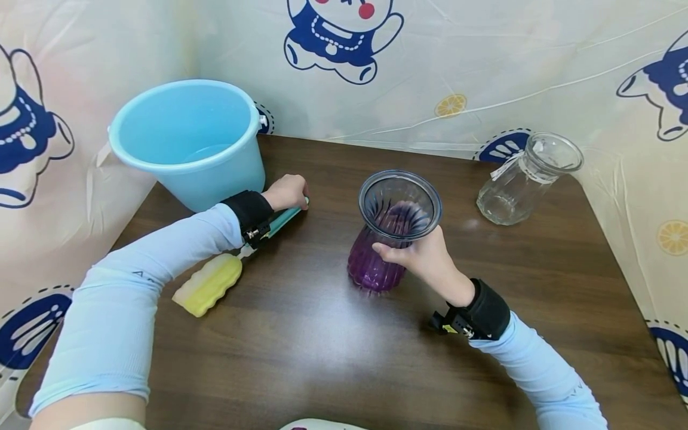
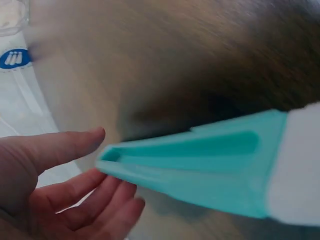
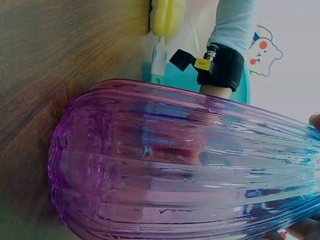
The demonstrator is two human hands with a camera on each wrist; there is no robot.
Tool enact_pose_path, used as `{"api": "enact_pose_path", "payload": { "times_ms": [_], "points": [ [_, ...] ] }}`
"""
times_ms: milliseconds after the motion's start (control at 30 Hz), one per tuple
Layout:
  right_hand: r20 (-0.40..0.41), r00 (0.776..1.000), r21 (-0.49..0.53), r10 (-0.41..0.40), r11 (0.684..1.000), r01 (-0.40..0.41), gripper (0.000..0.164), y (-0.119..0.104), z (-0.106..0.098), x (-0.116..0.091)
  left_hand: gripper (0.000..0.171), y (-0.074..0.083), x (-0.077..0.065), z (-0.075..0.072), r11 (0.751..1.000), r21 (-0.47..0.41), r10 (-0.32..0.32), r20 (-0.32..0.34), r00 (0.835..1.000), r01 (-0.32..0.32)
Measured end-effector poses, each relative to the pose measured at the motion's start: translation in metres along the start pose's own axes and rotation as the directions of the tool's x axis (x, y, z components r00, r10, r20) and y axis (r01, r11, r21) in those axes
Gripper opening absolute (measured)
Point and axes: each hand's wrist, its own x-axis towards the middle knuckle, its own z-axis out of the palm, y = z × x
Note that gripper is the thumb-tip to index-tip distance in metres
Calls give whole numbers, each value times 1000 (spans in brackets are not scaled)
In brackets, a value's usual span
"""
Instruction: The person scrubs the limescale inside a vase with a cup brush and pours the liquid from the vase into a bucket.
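Observation:
A purple ribbed glass vase (image 1: 374, 263), shading to a bluish rim, is gripped at its narrow neck by my right hand (image 1: 424, 254). It is roughly upright; whether its base touches the table I cannot tell. Over on the left, a bottle brush (image 1: 282, 221) has a yellow-and-white sponge head (image 1: 209, 283) near the table's left side and a teal handle (image 2: 200, 170). My left hand (image 1: 287, 192) is at the handle's end. In the left wrist view, its fingers touch the tip from below, while the thumb stands slightly off it.
A light blue bucket (image 1: 249, 164) stands behind my left hand at the back left. A clear glass jar (image 1: 505, 200) with a ribbon on its neck stands at the back right of the brown table (image 1: 322, 358). Part of a white object (image 1: 319, 425) shows at the front edge.

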Motion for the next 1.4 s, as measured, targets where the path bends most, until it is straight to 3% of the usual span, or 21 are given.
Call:
{"api": "enact_pose_path", "payload": {
  "times_ms": [100,200,267,300,400,500,567,667,733,900,1033,1133,1233,1300,1400],
  "points": [
    [6,1000,-3,11,1000,-11,60,0,0,0,36,10,-4,-3,999,-9,47,4,999,-47],
    [13,1000,0,25,1000,-25,61,1,-1,-1,53,29,-10,-5,987,-48,155,18,988,-154],
    [19,999,-6,34,999,-34,64,1,-2,-1,62,42,-17,-7,959,-100,270,44,962,-264],
    [23,999,-8,39,999,-38,65,1,-2,-1,66,49,-21,-7,936,-139,332,57,941,-322],
    [43,998,-19,48,999,-47,69,0,-3,0,75,64,-33,-10,836,-309,502,99,859,-453],
    [68,996,-35,53,998,-50,74,1,-4,0,80,76,-45,-13,717,-482,616,100,781,-504],
    [81,995,-53,56,997,-52,77,2,-4,-1,81,84,-50,-12,623,-579,680,69,730,-525],
    [90,994,-78,64,995,-57,80,4,-3,-5,81,93,-56,-9,523,-644,735,9,678,-558],
    [90,993,-85,76,994,-68,82,6,-1,-9,80,98,-58,-6,483,-655,759,-18,651,-582],
    [90,991,-80,100,993,-93,80,10,4,-15,80,102,-64,-1,498,-639,751,-20,660,-586],
    [68,994,-80,85,994,-80,75,12,8,-14,80,97,-68,0,505,-660,735,-11,678,-557],
    [42,995,-79,87,993,-83,72,12,9,-14,82,92,-70,-1,524,-650,715,-13,699,-550],
    [29,995,-57,100,993,-99,72,12,9,-14,82,85,-74,-8,550,-629,688,-30,725,-549],
    [26,994,-39,109,993,-108,72,11,9,-13,82,81,-77,-16,559,-607,679,-56,732,-565],
    [20,993,-42,113,993,-112,71,10,8,-9,83,75,-84,-30,593,-544,652,-107,750,-593]
  ]
}}
